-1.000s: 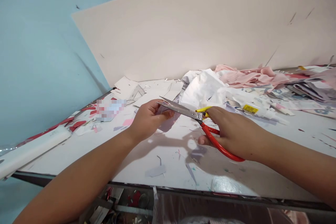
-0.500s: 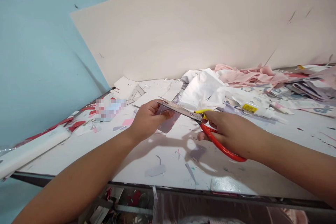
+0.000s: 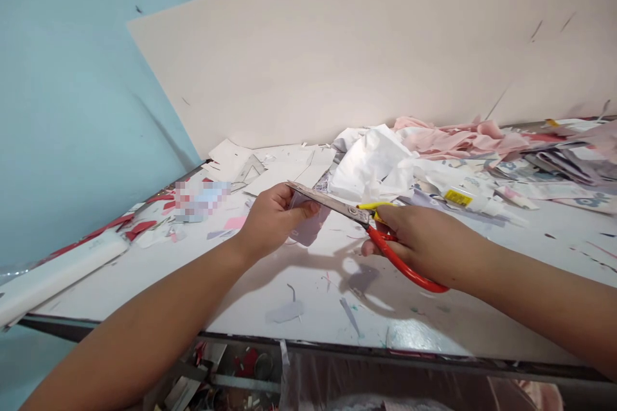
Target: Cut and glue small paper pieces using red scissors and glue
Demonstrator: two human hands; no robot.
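Note:
My left hand [image 3: 271, 219] is closed on a small pale lilac piece of paper [image 3: 311, 226], held just above the white table [image 3: 270, 276]. My right hand [image 3: 424, 241] grips the red and yellow handles of a pair of scissors [image 3: 359, 213]. The steel blades point left and are nearly closed across the top edge of the paper, touching my left fingertips.
A large white board [image 3: 385, 45] leans along the back. Crumpled white paper [image 3: 371, 164], pink cloth [image 3: 457, 138], a glue tube [image 3: 465, 200] and printed sheets lie at the right. Paper scraps, a clear set square [image 3: 248, 173] and a white roll [image 3: 53, 273] are at the left.
The scissor blades have closed a little on the paper and my right hand has shifted slightly left. My left hand holds its place.

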